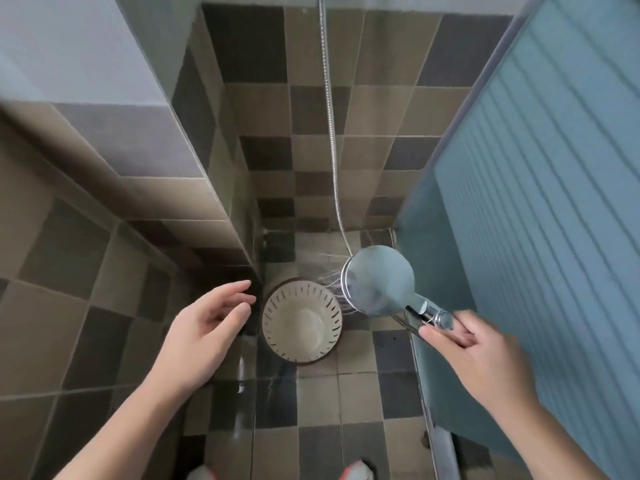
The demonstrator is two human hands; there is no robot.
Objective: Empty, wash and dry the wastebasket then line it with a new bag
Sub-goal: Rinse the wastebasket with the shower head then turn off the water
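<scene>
The wastebasket (302, 320), a round cream bin with slots near its rim, stands upright on the tiled shower floor (356, 400), close to the corner of the tiled wall (194, 188). The right hand (485, 355) grips the chrome handle of the shower head (378, 279), fingers wrapped around it, holding the head above and to the right of the wastebasket. Thin jets of water leave the head's face toward the left; whether they land inside the bin is hard to tell. The metal hose (330, 133) runs upward from the head. The left hand (207, 327) hovers empty beside the wastebasket, fingers loosely spread, touching nothing. A frosted glass door (540, 188) stands at the right.
</scene>
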